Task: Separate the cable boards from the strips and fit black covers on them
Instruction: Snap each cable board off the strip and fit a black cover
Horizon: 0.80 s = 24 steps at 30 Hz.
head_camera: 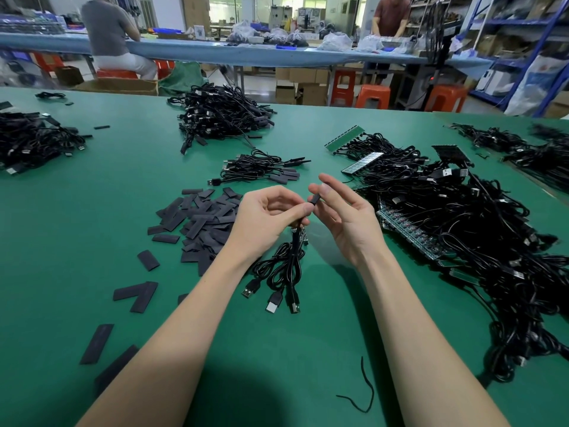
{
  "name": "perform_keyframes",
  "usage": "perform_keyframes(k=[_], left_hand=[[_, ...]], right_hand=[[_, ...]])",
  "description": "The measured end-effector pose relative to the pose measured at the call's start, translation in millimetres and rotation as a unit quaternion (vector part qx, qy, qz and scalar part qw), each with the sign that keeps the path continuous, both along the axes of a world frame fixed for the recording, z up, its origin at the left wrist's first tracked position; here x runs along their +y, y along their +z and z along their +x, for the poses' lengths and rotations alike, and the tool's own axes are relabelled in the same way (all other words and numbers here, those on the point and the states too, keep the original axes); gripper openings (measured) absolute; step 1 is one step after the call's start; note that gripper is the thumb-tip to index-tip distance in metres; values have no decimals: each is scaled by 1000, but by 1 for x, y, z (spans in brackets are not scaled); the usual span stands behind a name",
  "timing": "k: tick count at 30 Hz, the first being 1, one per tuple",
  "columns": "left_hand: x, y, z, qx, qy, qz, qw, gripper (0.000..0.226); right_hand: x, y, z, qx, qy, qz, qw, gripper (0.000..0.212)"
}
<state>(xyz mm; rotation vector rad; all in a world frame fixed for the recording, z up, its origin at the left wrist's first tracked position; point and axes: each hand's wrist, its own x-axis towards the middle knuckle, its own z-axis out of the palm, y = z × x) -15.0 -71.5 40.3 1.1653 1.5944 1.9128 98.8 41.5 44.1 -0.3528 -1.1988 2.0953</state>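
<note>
Black cover (314,199) pinched in right hand (345,217) above tabletop (92,211), left hand (264,220) gripping cables (286,266) with boards (300,234) just below its fingers: judgement, line cover mouth square to one board edge, slide without bending.

You hold a short black cover (314,199) upright above the middle of the green table (92,211), over a small bunch of black cables (286,266) whose plugs lie toward the near edge. Flat black covers (200,220) lie heaped to the left. Green board strips (409,232) with tangled cables sit toward the right edge.
</note>
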Motion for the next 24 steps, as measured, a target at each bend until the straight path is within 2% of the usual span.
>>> perform_keyframes(k=[8, 12, 14, 17, 19, 24], left_hand=[[1, -1, 0, 10, 1, -5, 1000, 11], [3, -1, 2, 18, 2, -23, 1000, 10], [4, 1, 2, 36, 4, -60, 998, 14], [4, 3, 1, 61, -13, -181, 981, 33], [4, 3, 3, 69, -46, -238, 968, 34], [10, 2, 15, 27, -68, -222, 972, 20]], right_hand=[[1, -2, -1, 2, 16, -13, 1000, 20], [0, -2, -4, -5, 4, -17, 1000, 27], [1, -3, -6, -10, -20, -21, 1000, 24], [6, 0, -5, 11, -68, -51, 996, 30], [9, 2, -3, 25, -92, -64, 993, 35], [12, 2, -2, 30, -123, -78, 989, 35]])
